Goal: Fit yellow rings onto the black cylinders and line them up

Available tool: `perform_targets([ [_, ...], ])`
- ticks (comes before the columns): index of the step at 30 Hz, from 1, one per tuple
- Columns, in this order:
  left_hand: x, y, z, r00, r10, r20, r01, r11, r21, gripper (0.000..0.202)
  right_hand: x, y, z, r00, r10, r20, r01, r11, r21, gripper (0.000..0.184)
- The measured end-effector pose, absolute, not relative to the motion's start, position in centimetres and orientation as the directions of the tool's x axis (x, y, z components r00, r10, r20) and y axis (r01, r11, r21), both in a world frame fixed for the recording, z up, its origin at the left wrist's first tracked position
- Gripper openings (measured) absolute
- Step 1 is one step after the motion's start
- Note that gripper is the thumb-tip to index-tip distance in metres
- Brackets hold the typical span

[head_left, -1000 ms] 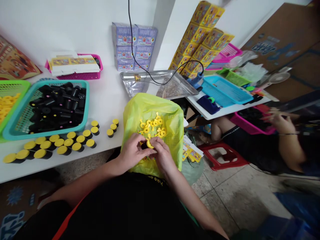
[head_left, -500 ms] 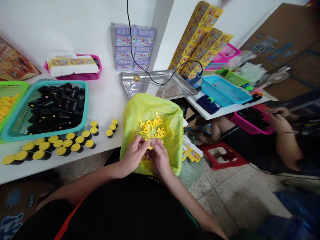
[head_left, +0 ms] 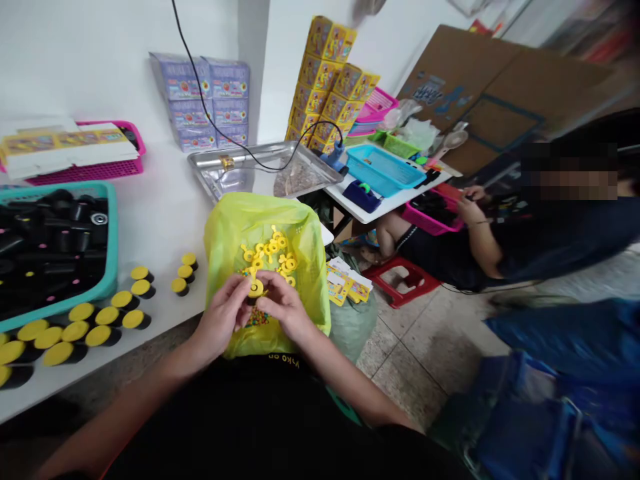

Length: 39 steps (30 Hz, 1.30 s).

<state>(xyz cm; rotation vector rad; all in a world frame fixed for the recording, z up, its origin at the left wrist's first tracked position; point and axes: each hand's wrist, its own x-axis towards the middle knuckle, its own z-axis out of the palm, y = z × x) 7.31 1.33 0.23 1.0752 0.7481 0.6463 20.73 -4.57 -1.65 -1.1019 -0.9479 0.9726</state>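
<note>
Over a basket lined with a yellow-green plastic bag, my two hands meet around a small black cylinder with a yellow ring piece on top. My left hand pinches it from the left, fingers closed. On the other side, my right hand grips it between thumb and fingers. Loose yellow ring pieces with tabs lie in the bag beyond my fingers. Tiny multicoloured beads show below the hands. Several black cylinders with yellow tops stand on the table at left.
A teal basket of black parts stands at left. Behind are a metal tray, purple boxes and stacked yellow boxes. A black cable hangs over the tray. At right, another person's hand works above a pink basket.
The view has swung right, so the scene sits further left. The yellow-topped cylinder between my hands now shows more clearly, with my hands slightly further apart.
</note>
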Motion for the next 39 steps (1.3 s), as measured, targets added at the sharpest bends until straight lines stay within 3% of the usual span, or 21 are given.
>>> perform_targets([
  [3, 7.4, 1.2, 0.2, 0.646, 0.73, -0.221, -0.098, 0.367, 0.925, 0.048, 21.2, -4.7, -2.0, 0.32, 0.932, 0.17, -0.111, 0.216, -0.97, 0.055],
  [5, 7.5, 1.0, 0.1, 0.662, 0.716, -0.222, -0.094, 0.373, 0.923, 0.05, 21.3, -5.0, -2.2, 0.343, 0.906, 0.247, -0.044, 0.278, -0.959, 0.043],
  [8, 7.5, 0.7, 0.2, 0.659, 0.716, -0.228, -0.102, 0.386, 0.917, 0.051, 21.2, -5.4, -2.1, 0.319, 0.841, 0.437, 0.188, 0.396, -0.899, 0.017],
  [10, 7.5, 0.4, 0.4, 0.642, 0.733, -0.223, -0.127, 0.39, 0.912, 0.053, 21.0, -5.8, -1.8, 0.289, 0.796, 0.531, 0.336, 0.435, -0.835, 0.01],
  [14, 7.4, 0.1, 0.8, 0.652, 0.731, -0.203, -0.143, 0.382, 0.913, 0.059, 20.5, -6.5, -1.3, 0.214, 0.74, 0.637, 0.553, 0.446, -0.704, 0.018],
  [17, 6.8, 0.1, 0.8, 0.667, 0.719, -0.196, -0.133, 0.374, 0.918, 0.059, 20.4, -6.7, -1.2, 0.148, 0.728, 0.67, 0.616, 0.462, -0.638, 0.024],
  [20, 5.9, 0.6, 0.9, 0.726, 0.665, -0.174, -0.102, 0.355, 0.929, 0.054, 20.8, -6.5, -1.4, 0.176, 0.768, 0.616, 0.552, 0.441, -0.707, 0.017],
  [23, 5.4, 1.3, 1.5, 0.845, 0.511, -0.161, -0.035, 0.352, 0.935, 0.052, 21.2, -6.2, -1.5, 0.309, 0.781, 0.543, 0.374, 0.425, -0.824, 0.01],
  [25, 5.3, 2.0, 2.0, 0.863, 0.48, -0.157, -0.02, 0.343, 0.939, 0.051, 21.0, -6.0, -1.3, 0.342, 0.786, 0.515, 0.293, 0.432, -0.853, 0.009],
  [30, 4.5, 4.5, 2.8, 0.81, 0.577, -0.105, -0.04, 0.234, 0.971, 0.042, 20.8, -5.3, -0.4, 0.262, 0.827, 0.498, 0.346, 0.401, -0.848, 0.021],
  [33, 3.2, 7.8, 2.6, 0.609, 0.792, 0.047, -0.059, -0.014, 0.998, 0.035, 22.0, -4.7, -0.7, 0.248, 0.913, 0.323, 0.417, 0.2, -0.886, 0.032],
  [36, 1.8, 11.8, 1.6, 0.278, 0.94, 0.198, 0.37, -0.295, 0.881, 0.025, 23.7, -4.2, -2.0, 0.213, 0.97, 0.115, 0.556, -0.024, -0.831, 0.041],
  [39, 1.0, 14.7, 0.3, 0.184, 0.96, 0.209, 0.698, -0.278, 0.66, 0.021, 25.0, -3.9, -3.4, 0.194, 0.976, 0.098, 0.675, -0.06, -0.736, 0.048],
])
